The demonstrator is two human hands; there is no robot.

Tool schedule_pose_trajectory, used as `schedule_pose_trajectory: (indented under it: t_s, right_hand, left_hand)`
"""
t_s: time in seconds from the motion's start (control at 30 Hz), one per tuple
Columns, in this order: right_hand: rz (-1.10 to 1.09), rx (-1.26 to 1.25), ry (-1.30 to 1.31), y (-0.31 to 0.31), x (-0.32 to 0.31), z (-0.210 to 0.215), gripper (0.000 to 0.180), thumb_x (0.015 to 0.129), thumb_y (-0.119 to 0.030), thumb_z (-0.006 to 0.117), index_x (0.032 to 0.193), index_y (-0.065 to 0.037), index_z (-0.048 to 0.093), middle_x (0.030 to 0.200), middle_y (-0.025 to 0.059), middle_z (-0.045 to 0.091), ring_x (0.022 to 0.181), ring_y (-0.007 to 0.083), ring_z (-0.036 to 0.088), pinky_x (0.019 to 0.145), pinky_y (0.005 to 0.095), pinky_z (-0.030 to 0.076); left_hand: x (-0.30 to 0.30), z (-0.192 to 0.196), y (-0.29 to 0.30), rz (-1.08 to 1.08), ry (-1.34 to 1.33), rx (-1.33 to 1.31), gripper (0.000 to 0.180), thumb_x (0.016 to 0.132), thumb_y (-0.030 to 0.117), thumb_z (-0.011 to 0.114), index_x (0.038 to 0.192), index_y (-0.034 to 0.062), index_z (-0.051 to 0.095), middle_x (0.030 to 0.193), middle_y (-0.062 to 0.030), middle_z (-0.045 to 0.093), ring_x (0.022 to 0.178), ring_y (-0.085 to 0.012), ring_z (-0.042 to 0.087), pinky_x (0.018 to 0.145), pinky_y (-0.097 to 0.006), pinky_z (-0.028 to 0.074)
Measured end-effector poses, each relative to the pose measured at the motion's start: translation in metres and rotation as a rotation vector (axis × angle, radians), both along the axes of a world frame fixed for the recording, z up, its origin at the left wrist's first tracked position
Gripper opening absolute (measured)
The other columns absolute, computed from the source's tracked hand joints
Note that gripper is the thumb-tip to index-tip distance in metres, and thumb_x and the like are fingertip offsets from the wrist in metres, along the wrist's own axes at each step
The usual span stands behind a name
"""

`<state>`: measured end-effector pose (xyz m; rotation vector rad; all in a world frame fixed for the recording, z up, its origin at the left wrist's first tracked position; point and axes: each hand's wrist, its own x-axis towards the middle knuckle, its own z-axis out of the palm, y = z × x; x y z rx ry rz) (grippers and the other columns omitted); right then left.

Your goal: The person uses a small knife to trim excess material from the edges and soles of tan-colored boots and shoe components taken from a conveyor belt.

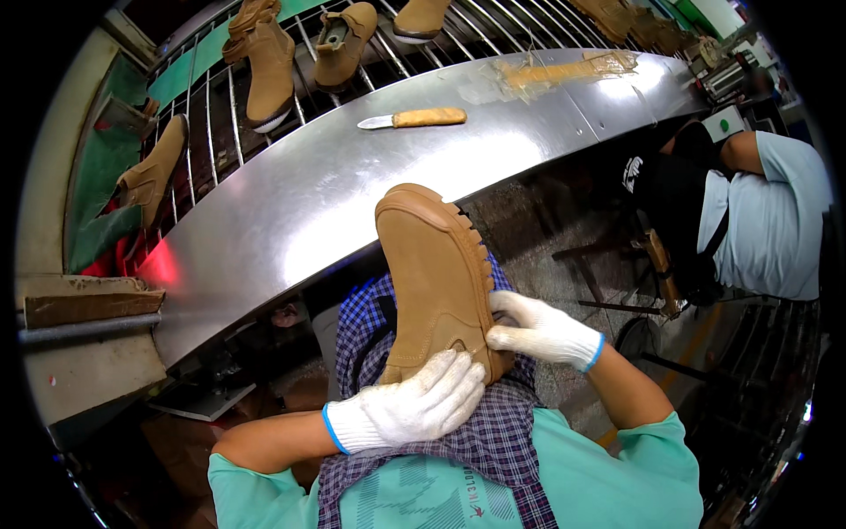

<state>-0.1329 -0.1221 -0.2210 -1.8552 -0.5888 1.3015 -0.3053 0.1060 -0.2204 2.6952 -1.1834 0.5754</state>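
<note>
A tan ankle boot (429, 273) with a chunky treaded sole lies on its side over my lap, toe pointing away and sole turned to the right. My left hand (423, 401), in a white knit glove with blue trim, holds the boot near its ankle, fingers across the upper. At the heel end, my right hand (539, 330), gloved the same way, pinches the sole edge between thumb and fingers. Its fingertips are partly hidden behind the sole. Beyond the toe, a short knife (429, 117) with a wooden handle rests on the metal bench.
The curved metal bench (344, 207) runs in front of me, with brown tape (568, 72) on its far part. Behind it, a rack of metal bars (210, 132) carries several tan boots (269, 70). At right, another person (765, 216) sits in a light-coloured shirt.
</note>
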Motion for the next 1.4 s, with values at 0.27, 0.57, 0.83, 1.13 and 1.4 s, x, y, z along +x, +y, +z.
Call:
schedule_pose_trajectory:
  t_s: [0.27,0.57,0.83,1.13,1.4]
  right_hand:
    - [-0.318,0.053,0.109,0.021,0.024,-0.021,0.052,0.1,-0.031,0.074,0.136,0.005,0.061,0.119,0.0147,0.071,0.102,0.0198,0.069,0.095,0.0365,0.058]
    - [-0.168,0.181,-0.33,0.095,0.059,0.005,0.061,0.105,-0.018,0.064,0.159,0.005,0.044,0.155,0.0198,0.055,0.142,0.0268,0.053,0.121,0.0399,0.042]
    - [-0.324,0.27,-0.241,0.107,0.056,-0.015,0.053,0.106,-0.022,0.061,0.15,0.008,0.054,0.14,0.0247,0.067,0.129,0.0281,0.065,0.113,0.0377,0.049]
    - [0.39,-0.079,-0.405,0.187,0.121,0.036,0.079,0.096,-0.064,0.065,0.131,0.007,0.067,0.116,0.0294,0.075,0.105,0.0365,0.075,0.093,0.0437,0.058]
    - [0.347,0.183,-1.242,0.205,0.195,-0.019,0.032,0.095,-0.036,0.072,0.118,-0.013,0.073,0.118,0.0182,0.067,0.113,0.0418,0.064,0.099,0.053,0.052]
  left_hand:
    - [0.012,0.006,-0.006,-0.062,0.041,0.138,0.039,0.097,0.027,0.059,0.121,-0.0012,0.073,0.126,-0.0204,0.073,0.121,-0.035,0.07,0.112,-0.049,0.054]
    - [0.016,-0.009,-0.019,-0.066,-0.037,0.18,0.039,0.094,0.023,0.059,0.116,-0.0064,0.072,0.116,-0.0247,0.075,0.113,-0.0404,0.072,0.109,-0.052,0.055]
    - [0.011,-0.052,-0.031,-0.063,-0.253,0.119,0.04,0.077,0.021,0.064,0.103,-0.0089,0.074,0.108,-0.0279,0.074,0.103,-0.0464,0.074,0.093,-0.057,0.062]
    - [0.025,0.006,-0.011,-0.159,0.076,0.058,0.038,0.091,0.023,0.062,0.117,-0.0024,0.072,0.123,-0.0232,0.071,0.117,-0.0397,0.07,0.103,-0.051,0.058]
    - [0.026,0.109,0.112,0.511,0.259,-1.216,0.059,0.082,0.016,0.093,0.132,0.0004,0.067,0.134,-0.0152,0.071,0.129,-0.0284,0.068,0.109,-0.043,0.055]
